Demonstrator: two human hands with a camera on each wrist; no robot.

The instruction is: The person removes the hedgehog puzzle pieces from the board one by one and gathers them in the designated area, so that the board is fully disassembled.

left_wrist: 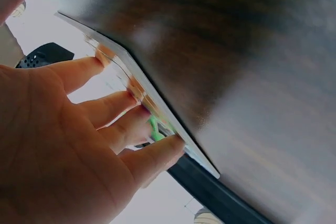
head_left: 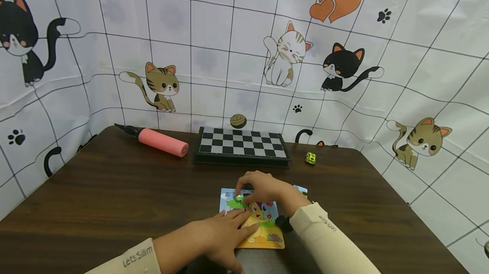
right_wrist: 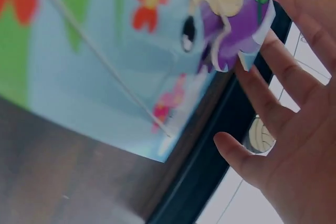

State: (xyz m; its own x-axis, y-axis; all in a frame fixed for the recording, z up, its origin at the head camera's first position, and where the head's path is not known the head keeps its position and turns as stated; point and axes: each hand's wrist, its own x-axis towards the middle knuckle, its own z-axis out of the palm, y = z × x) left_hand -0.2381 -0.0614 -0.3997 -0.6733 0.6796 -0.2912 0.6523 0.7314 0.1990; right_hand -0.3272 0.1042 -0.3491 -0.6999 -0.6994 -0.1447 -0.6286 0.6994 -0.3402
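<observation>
A colourful picture puzzle with a yellow cartoon animal lies on the table in the head view. My left hand rests on its left side with the fingers spread; the left wrist view shows those fingertips touching the board's face near its edge. Over the upper left part of the puzzle, my right hand bends down and pinches a small green puzzle piece between thumb and index finger. In the right wrist view, the fingers of the right hand are at the purple part of the picture, partly out of frame.
Behind the puzzle stands a black-framed checkerboard. A pink hand pump lies to its left, a small green toy car to its right. Another blue puzzle piece shows beyond the right wrist. A cat-print sheet hangs behind the table.
</observation>
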